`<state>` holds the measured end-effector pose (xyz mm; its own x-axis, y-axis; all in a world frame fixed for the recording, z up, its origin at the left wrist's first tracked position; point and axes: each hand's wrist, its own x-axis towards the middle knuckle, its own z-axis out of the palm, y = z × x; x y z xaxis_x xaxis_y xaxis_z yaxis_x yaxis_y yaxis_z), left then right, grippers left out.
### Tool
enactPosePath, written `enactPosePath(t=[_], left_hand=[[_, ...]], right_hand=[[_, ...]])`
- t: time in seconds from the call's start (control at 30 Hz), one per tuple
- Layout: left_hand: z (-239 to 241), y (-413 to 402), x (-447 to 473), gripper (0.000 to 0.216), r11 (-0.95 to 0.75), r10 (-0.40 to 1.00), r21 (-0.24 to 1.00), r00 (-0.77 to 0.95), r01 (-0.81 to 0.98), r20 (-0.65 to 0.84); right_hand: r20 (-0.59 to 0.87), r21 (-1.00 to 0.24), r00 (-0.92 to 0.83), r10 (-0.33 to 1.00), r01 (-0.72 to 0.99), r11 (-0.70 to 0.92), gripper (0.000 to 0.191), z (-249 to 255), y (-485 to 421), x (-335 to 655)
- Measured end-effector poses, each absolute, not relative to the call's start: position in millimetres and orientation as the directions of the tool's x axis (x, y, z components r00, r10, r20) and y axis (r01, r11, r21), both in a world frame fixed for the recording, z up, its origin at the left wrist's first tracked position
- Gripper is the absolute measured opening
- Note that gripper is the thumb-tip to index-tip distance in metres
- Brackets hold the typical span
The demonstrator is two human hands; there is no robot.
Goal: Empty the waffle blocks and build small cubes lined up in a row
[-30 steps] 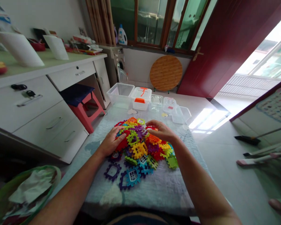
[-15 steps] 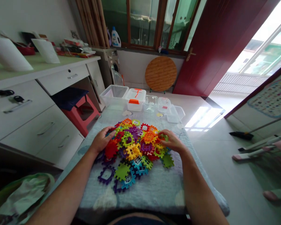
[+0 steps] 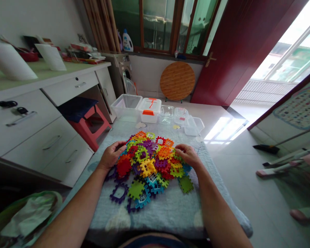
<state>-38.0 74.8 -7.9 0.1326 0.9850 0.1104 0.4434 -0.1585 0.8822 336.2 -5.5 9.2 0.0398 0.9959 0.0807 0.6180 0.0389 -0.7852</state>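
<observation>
Interlocking tiles [image 3: 147, 167]: moulded plastic, smooth, slight sheen. Worktop cover [image 3: 175, 208]: matt cloth, lightly creased. Open bin [image 3: 126, 109] and lidded box [image 3: 149, 118]: translucent plastic, smooth, box latch [image 3: 148, 112] opaque plastic. Round board [image 3: 177, 81]: wood-grain look. Door [image 3: 232, 48]: smooth, satin to glossy; handle [image 3: 210, 59] looks metal. Floor [image 3: 222, 165]: smooth, glossy, reflecting light. Stool [image 3: 90, 137]: plastic frame, dark cloth-look seat [image 3: 77, 107]. Rolls [image 3: 11, 63]: matt white paper. Curtain [image 3: 103, 26]: matt cloth, pleated. Drawer pulls [image 3: 51, 142]: shiny metal look.

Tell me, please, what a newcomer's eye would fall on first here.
Most likely the pile of tiles, a jumble of bright colours heaped in the middle of the table. Beyond it, clear boxes line the table's far end, one with an orange latch. Behind them, a round board stands upright, left of the red door.
</observation>
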Motion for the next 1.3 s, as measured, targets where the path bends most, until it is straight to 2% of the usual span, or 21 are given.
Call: enactPosePath(t=[0.07,0.17,0.37,0.47,0.53,0.7,0.8,0.87,0.97,1.03,1.1,1.17,1.3], left_hand=[[-8.8,75.4,-38.4,0.056,-0.174,0.983,0.875,0.133,0.451,0.127],[-8.7,75.3,-38.7,0.054,-0.186,0.981,0.867,0.131,0.462,0.14],[-5.9,73.6,-38.0,0.049,-0.188,0.981,0.849,0.13,0.493,0.142],[-6.9,74.1,-38.0,0.048,-0.189,0.981,0.85,0.132,0.492,0.142],[-9.1,75.0,-38.7,0.048,-0.19,0.981,0.854,0.134,0.485,0.143],[-13.2,76.5,-40.7,0.046,-0.2,0.979,0.857,0.126,0.475,0.159],[-11.8,75.8,-40.6,0.045,-0.205,0.978,0.846,0.127,0.492,0.163],[-10.6,75.3,-40.3,0.045,-0.205,0.978,0.841,0.128,0.5,0.163],[-9.8,75.0,-39.9,0.045,-0.202,0.979,0.844,0.127,0.496,0.16],[-9.2,74.9,-39.5,0.045,-0.2,0.979,0.848,0.123,0.491,0.16],[-7.9,74.7,-38.9,0.044,-0.2,0.98,0.85,0.119,0.487,0.162],[-5.9,74.1,-38.2,0.043,-0.199,0.98,0.852,0.114,0.484,0.164],[-3.6,73.3,-37.4,0.044,-0.19,0.982,0.851,0.102,0.489,0.161]], right_hand=[[0.056,-0.859,-0.008,0.998,0.509,0.052,0.03,13.0,-7.5,333.0],[0.083,-0.911,0.032,0.996,0.408,0.063,0.031,16.0,-8.0,329.6],[0.106,-0.84,0.112,0.988,0.542,0.029,0.03,17.0,13.0,319.0],[0.179,-0.784,0.075,0.981,0.613,0.096,0.033,21.1,34.9,303.7],[0.178,-0.748,0.047,0.983,0.656,0.104,0.038,23.0,49.7,291.7],[0.097,-0.728,0.0,0.995,0.682,0.07,0.014,24.9,65.2,273.5],[0.276,-0.735,0.073,0.958,0.659,0.161,0.013,30.3,55.5,270.0],[0.395,-0.725,0.037,0.918,0.627,0.286,0.013,35.4,45.3,268.2],[0.353,-0.756,-0.172,0.92,0.526,0.389,0.015,39.8,32.4,270.9],[0.298,-0.804,-0.139,0.944,0.496,0.327,0.017,37.3,28.4,279.8],[0.277,-0.816,0.043,0.96,0.538,0.212,0.019,30.3,28.0,293.5],[0.28,-0.749,0.165,0.946,0.653,0.108,0.02,20.4,29.3,307.1],[0.233,-0.56,0.074,0.97,0.825,0.072,0.023,2.6,32.7,318.7]])
